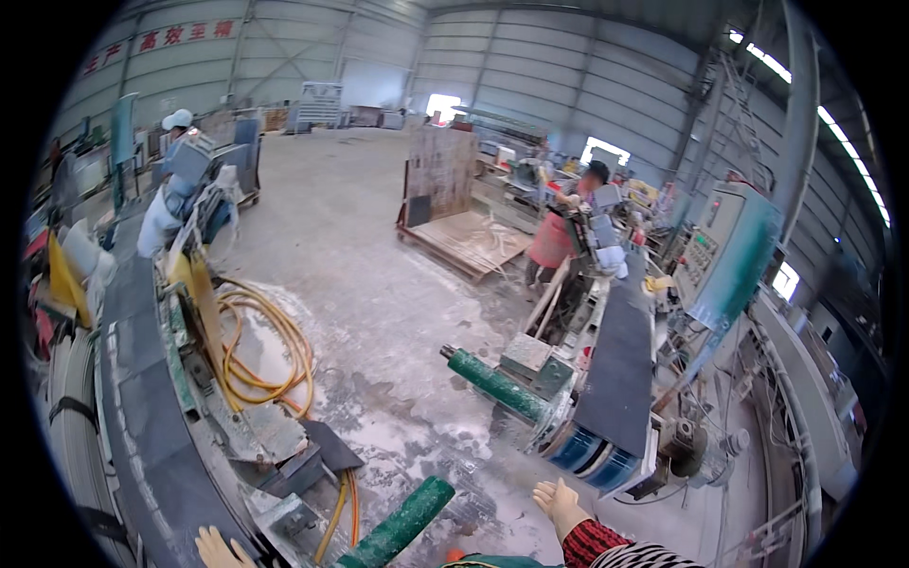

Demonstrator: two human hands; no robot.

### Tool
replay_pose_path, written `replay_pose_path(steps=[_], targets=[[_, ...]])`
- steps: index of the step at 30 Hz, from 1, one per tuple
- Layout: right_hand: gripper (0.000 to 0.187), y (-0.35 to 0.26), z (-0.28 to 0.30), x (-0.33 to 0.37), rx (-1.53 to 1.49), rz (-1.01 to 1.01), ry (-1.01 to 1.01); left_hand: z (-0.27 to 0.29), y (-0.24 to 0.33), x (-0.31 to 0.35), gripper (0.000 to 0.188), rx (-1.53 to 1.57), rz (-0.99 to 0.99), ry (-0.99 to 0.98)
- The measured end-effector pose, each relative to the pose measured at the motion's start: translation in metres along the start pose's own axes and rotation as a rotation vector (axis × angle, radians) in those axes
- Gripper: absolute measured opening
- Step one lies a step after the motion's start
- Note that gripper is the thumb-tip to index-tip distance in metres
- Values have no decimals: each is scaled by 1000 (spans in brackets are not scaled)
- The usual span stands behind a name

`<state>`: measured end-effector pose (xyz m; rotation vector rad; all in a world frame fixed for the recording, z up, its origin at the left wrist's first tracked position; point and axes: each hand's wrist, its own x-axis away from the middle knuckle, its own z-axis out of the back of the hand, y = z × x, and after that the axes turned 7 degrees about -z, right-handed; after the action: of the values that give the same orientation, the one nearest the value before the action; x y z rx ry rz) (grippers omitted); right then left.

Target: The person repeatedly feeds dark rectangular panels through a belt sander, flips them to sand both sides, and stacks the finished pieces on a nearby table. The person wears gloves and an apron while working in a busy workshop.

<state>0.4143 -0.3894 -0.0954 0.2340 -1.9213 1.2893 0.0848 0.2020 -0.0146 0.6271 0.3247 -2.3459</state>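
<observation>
My left hand (pixel 223 549), in a cream glove, is at the lower edge with its fingers stretched out. It lies over or just above the dark belt (pixel 142 426) of the left conveyor; whether it touches cannot be told. My right hand (pixel 561 505), gloved alike below a red-and-black checked cuff, is held out with fingers apart and nothing in it. Closest to it is the blue roller (pixel 595 458) at the near end of the right conveyor's dark belt (pixel 615 369), a short way beyond the fingers. A green cylinder (pixel 407 521) juts up between my hands.
Yellow hoses (pixel 260 346) lie coiled beside the left conveyor. Another green cylinder (pixel 492 381) sticks out from the right conveyor. A control cabinet (pixel 724 251) stands at right. One person (pixel 166 218) works at far left, another (pixel 551 237) by the right belt, near a wooden platform (pixel 473 237).
</observation>
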Motion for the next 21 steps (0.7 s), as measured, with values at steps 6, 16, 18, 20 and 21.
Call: replay_pose_path(steps=[6,16,18,20,21], targets=[[57,26,-37,-20,68,-20,-94,22,-13,9,49,83,119,-82],[56,29,-172,-48,97,-33,-355,21,-9,23,50,11,110,-40],[57,32,-181,-53,89,-47,-423,18,-7,21,49,-6,73,-26],[58,41,-184,-53,58,-61,-461,24,-1,20,48,-16,56,-45],[58,46,-185,-55,47,-66,-481,16,-2,21,49,13,55,-45]])
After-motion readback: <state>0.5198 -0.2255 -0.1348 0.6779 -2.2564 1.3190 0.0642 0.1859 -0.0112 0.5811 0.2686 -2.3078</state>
